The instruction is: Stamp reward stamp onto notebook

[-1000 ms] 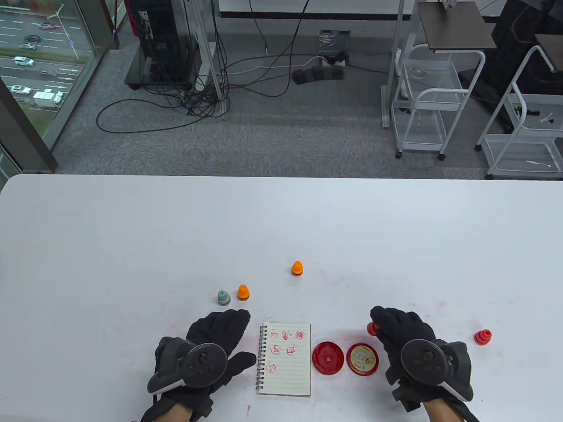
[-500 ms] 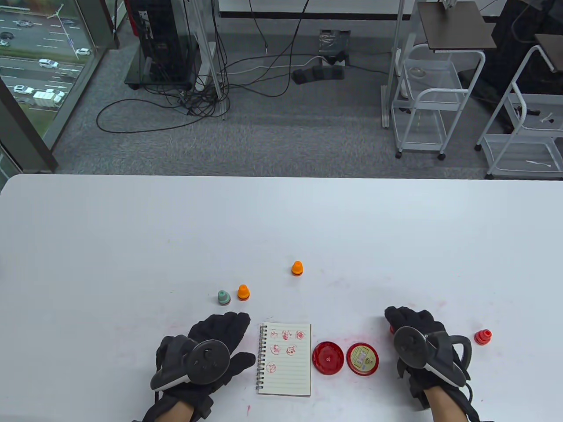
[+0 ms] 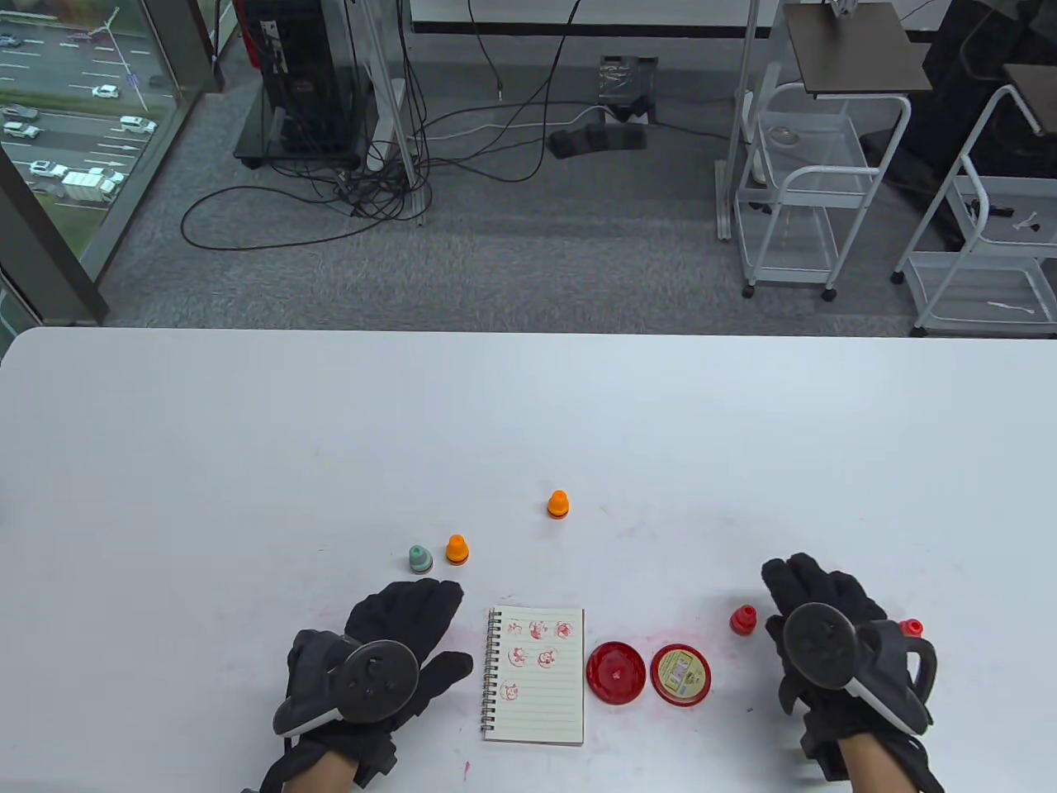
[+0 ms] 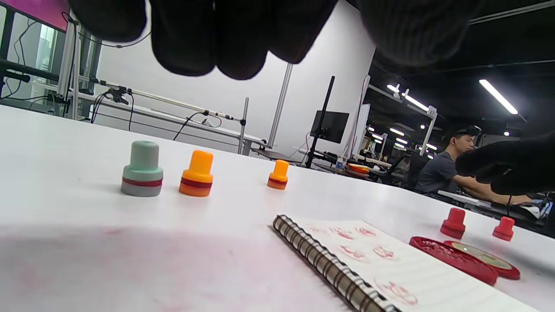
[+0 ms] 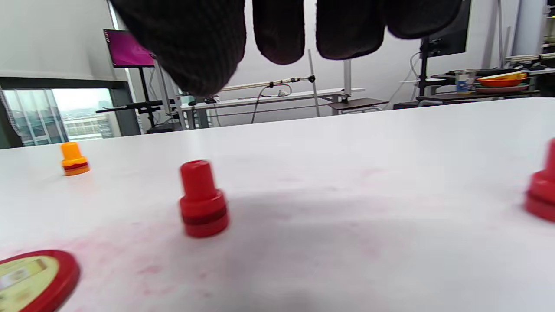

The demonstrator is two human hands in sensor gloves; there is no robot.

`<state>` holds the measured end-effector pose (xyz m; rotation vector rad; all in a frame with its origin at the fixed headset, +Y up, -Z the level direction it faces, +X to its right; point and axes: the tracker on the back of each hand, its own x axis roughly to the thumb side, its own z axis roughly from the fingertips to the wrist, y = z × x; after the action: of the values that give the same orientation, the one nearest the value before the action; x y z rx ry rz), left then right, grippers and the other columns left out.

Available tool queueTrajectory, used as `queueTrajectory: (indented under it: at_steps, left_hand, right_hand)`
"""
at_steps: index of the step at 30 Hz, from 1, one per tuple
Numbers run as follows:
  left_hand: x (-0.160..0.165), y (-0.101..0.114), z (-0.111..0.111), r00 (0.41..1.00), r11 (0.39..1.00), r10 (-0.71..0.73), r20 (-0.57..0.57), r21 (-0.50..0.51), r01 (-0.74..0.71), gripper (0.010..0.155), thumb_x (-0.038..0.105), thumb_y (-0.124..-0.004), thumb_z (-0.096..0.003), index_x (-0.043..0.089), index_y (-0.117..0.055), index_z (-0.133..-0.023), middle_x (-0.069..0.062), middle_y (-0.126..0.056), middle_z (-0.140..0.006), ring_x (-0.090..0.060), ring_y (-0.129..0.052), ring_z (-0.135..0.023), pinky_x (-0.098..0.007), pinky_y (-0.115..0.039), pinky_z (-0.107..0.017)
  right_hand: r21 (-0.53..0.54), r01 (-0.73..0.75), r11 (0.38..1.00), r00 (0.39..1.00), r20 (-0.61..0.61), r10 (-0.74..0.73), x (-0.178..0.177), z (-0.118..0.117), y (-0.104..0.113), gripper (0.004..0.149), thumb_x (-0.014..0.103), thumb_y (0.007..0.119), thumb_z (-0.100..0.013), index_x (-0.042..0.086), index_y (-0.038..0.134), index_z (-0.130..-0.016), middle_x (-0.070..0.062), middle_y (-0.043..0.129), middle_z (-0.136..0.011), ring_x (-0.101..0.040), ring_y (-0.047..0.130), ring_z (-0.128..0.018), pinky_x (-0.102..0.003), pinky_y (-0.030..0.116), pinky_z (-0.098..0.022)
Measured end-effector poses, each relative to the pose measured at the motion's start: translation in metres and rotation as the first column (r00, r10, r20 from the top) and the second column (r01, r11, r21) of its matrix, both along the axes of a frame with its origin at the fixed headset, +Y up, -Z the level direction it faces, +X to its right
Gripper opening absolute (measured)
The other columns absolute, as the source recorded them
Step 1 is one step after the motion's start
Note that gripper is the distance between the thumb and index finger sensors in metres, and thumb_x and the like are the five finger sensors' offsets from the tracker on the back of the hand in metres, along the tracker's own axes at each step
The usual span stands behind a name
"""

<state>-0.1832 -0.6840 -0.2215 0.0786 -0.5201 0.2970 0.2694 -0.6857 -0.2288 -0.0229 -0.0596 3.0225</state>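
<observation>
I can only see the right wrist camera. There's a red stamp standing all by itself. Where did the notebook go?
Observer: The notebook lies open on the table, between the left hand and the open red ink pad.
Operator: Does it have pictures stamped on it already?
Observer: Yes, six red prints: three in the top row, two below, and one under those.
Operator: Are there any stamps I can't see?
Observer: A green-grey stamp stands next to an orange stamp, just beyond the left hand's fingertips.
</observation>
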Motion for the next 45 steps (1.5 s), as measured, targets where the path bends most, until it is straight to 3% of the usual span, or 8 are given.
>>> queueTrajectory:
  at_steps: [8, 14, 26, 29, 32, 36, 41, 45]
  left_hand:
    - [-0.004, -0.002, -0.003, 0.999, 0.999, -0.024, -0.026, -0.036, 0.023, 0.082, 0.061, -0.068, -0.0459, 0.016, -0.059, -0.114, -0.019, -0.061, -0.115, -0.048, -0.069, -0.100, -0.065, -0.062, -0.070]
    - [-0.004, -0.003, -0.004, 0.999, 0.998, -0.040, -0.030, -0.055, 0.039, 0.080, 0.061, -0.067, -0.0461, 0.016, -0.062, -0.113, -0.020, -0.058, -0.116, -0.048, -0.068, -0.100, -0.065, -0.062, -0.070]
    - [-0.006, -0.007, -0.006, 0.997, 0.996, -0.055, -0.048, -0.080, 0.051, 0.079, 0.060, -0.067, -0.0462, 0.016, -0.063, -0.112, -0.020, -0.058, -0.116, -0.048, -0.068, -0.100, -0.065, -0.062, -0.070]
    - [-0.007, -0.007, -0.006, 0.997, 0.995, -0.057, -0.055, -0.084, 0.052, 0.079, 0.060, -0.067, -0.0463, 0.016, -0.063, -0.112, -0.020, -0.058, -0.116, -0.048, -0.068, -0.100, -0.064, -0.063, -0.070]
    - [-0.008, -0.007, -0.006, 0.997, 0.995, -0.049, -0.060, -0.085, 0.044, 0.079, 0.060, -0.067, -0.0463, 0.016, -0.064, -0.112, -0.020, -0.058, -0.116, -0.048, -0.068, -0.100, -0.064, -0.063, -0.070]
    - [-0.007, -0.008, -0.006, 0.997, 0.995, -0.050, -0.057, -0.087, 0.045, 0.079, 0.060, -0.067, -0.0462, 0.016, -0.064, -0.111, -0.019, -0.059, -0.116, -0.047, -0.069, -0.100, -0.064, -0.063, -0.070]
    - [-0.003, -0.008, -0.004, 0.998, 0.996, -0.038, -0.046, -0.084, 0.034, 0.078, 0.060, -0.067, -0.0464, 0.016, -0.064, -0.111, -0.020, -0.060, -0.115, -0.047, -0.070, -0.099, -0.064, -0.064, -0.070]
    - [0.001, -0.006, -0.002, 0.999, 0.997, -0.003, -0.046, -0.080, 0.000, 0.078, 0.059, -0.068, -0.0464, 0.015, -0.064, -0.111, -0.019, -0.061, -0.115, -0.047, -0.071, -0.099, -0.064, -0.064, -0.070]
  right_hand:
    - [-0.091, -0.090, 0.992, 0.982, 0.158, 0.104, 0.065, -0.008, 0.010, 0.061, 0.032, 0.082, -0.049, 0.026, 0.060, -0.106, -0.011, 0.058, -0.116, -0.052, 0.064, -0.096, -0.066, 0.061, -0.068]
    - [-0.199, -0.072, 0.977, 0.957, 0.264, 0.124, 0.093, -0.013, -0.008, 0.061, 0.032, 0.082, -0.049, 0.026, 0.061, -0.106, -0.013, 0.062, -0.113, -0.048, 0.078, -0.084, -0.055, 0.073, -0.061]
    - [-0.277, -0.082, 0.957, 0.944, 0.286, 0.163, 0.106, -0.021, -0.043, 0.056, 0.031, 0.083, -0.048, 0.023, 0.068, -0.101, -0.011, 0.078, -0.100, -0.036, 0.088, -0.073, -0.048, 0.080, -0.053]
    - [-0.187, -0.115, 0.976, 0.953, 0.257, 0.161, 0.107, -0.018, -0.040, 0.050, 0.030, 0.084, -0.046, 0.021, 0.075, -0.094, -0.010, 0.086, -0.088, -0.031, 0.090, -0.067, -0.044, 0.082, -0.049]
    - [-0.130, -0.110, 0.985, 0.959, 0.245, 0.139, 0.104, -0.013, -0.030, 0.049, 0.030, 0.084, -0.045, 0.022, 0.076, -0.093, -0.009, 0.087, -0.087, -0.030, 0.091, -0.066, -0.043, 0.083, -0.049]
    - [-0.007, 0.002, 1.000, 0.981, 0.193, 0.000, 0.092, -0.004, -0.005, 0.049, 0.030, 0.084, -0.045, 0.022, 0.076, -0.093, -0.009, 0.087, -0.088, -0.030, 0.092, -0.066, -0.042, 0.084, -0.048]
    - [0.119, 0.156, 0.981, 0.985, 0.059, -0.163, 0.061, 0.007, 0.030, 0.049, 0.029, 0.085, -0.045, 0.021, 0.077, -0.093, -0.010, 0.088, -0.087, -0.030, 0.093, -0.065, -0.043, 0.084, -0.048]
    - [0.175, 0.210, 0.962, 0.978, -0.053, -0.204, 0.024, 0.013, 0.050, 0.049, 0.031, 0.085, -0.045, 0.021, 0.078, -0.092, -0.010, 0.091, -0.084, -0.029, 0.095, -0.062, -0.042, 0.085, -0.047]
